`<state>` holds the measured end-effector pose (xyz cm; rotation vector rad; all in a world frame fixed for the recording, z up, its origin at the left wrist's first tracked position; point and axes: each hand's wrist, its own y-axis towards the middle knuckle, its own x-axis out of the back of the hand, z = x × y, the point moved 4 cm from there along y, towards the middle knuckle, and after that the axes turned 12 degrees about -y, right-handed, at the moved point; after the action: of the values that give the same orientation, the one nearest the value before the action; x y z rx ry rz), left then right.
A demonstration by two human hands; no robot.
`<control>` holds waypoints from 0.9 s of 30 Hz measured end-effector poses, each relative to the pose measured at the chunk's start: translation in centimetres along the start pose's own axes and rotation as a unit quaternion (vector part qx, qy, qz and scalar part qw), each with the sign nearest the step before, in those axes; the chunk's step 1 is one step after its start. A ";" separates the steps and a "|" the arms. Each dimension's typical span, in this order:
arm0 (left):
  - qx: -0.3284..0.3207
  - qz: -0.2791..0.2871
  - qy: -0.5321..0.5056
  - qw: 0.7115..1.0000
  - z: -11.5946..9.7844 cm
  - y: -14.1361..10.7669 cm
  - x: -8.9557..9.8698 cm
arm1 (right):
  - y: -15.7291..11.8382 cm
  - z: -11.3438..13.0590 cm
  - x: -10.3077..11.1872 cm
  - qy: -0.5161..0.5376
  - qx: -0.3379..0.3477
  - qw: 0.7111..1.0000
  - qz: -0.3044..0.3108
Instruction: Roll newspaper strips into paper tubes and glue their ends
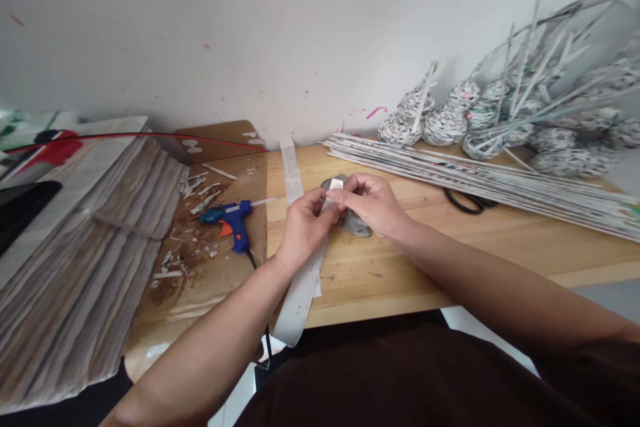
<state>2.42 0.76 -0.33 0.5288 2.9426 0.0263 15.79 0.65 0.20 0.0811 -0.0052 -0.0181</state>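
Paper strip (337, 184), a single one, is pinched above the counter (410, 273) between the closed fingers of my left hand (306, 227) and my right hand (376, 203). Its white tip points away from me; my fingers hide most of its long axis. Just below sits one grey object (359, 224). One long strip (295, 310) slants under my left wrist, over the near edge. Leftward are one blue glue gun (234, 221) and one paper stack (100, 240); rightward, rolled sticks (430, 170) too bunched to count. Behind rises a pink-spotted white wall (250, 33).
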 end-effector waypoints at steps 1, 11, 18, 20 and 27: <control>0.010 -0.005 -0.007 1.000 0.0 0.0 0.0 | 0.0 0.1 0.0 0.003 0.001 1.000 0.008; 0.035 -0.009 -0.017 0.999 0.4 0.4 0.2 | 0.0 1.7 0.5 -0.089 0.001 0.995 0.055; 0.001 0.013 0.032 0.999 0.3 -0.1 -0.1 | 0.1 0.8 0.2 -0.013 -0.037 0.998 0.052; 0.006 0.026 0.022 0.999 0.0 -0.2 -0.3 | 0.1 0.6 0.2 -0.002 -0.043 0.998 0.047; 0.030 0.054 -0.014 0.998 -0.4 -0.1 -0.4 | 0.1 1.3 0.4 -0.021 -0.043 0.992 0.119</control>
<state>2.74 0.53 0.17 0.6919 2.8921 -0.0577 16.14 0.67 1.53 -0.0059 -0.0559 0.2175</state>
